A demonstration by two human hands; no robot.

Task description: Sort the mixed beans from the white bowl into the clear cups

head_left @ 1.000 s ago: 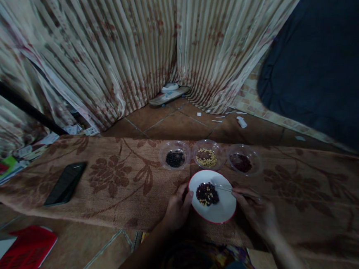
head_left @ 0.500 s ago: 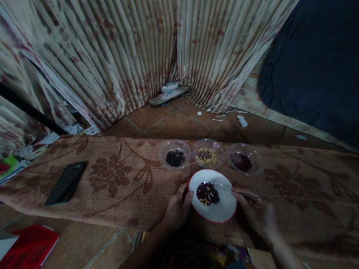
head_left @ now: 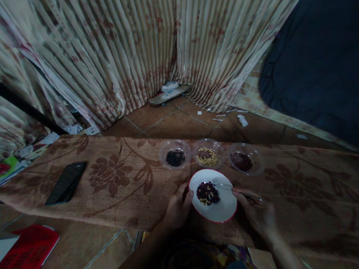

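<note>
A white plate (head_left: pixel 224 207) with a red rim sits near the front edge of the cloth-covered table. Mixed dark, reddish and yellow beans (head_left: pixel 207 193) lie heaped on its left half. My left hand (head_left: pixel 179 205) grips the plate's left rim, thumb on top. Slim metal tweezers (head_left: pixel 224 186) are held in my right hand (head_left: pixel 259 215) at the plate's right side. Their tips are over the plate, just right of the heap, with no bean visible between them. Behind the plate stand three clear bowls: one with black beans (head_left: pixel 175 158), one with yellow beans (head_left: pixel 207 157), one with dark red beans (head_left: pixel 242 162).
A dark phone (head_left: pixel 66 183) lies on the left of the patterned tablecloth (head_left: pixel 126 205). Papers and books (head_left: pixel 11 168) are piled at the far left. Beyond the table, a skateboard (head_left: pixel 169 94) rests on the tiled floor by striped curtains (head_left: pixel 135 42). A red bag (head_left: pixel 27 254) is at lower left.
</note>
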